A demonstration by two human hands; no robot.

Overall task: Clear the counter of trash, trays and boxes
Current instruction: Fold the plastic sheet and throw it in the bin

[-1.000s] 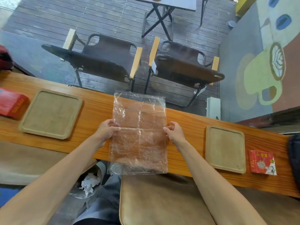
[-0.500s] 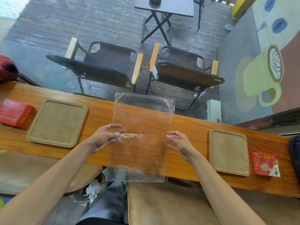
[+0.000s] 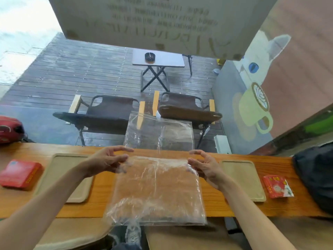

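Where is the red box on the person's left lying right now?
The red box lies on the wooden counter at the head view's far left, just left of the left tray.

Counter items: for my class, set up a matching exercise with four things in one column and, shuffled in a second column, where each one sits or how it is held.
Things
1. plastic bag
2. red box
3. red packet
4. dark bag

Places
A. far right end of the counter
B. held at its sides between the left hand and right hand
C. left of the left tray
D. just right of the right tray

Pairs: 1-B, 2-C, 3-D, 4-A
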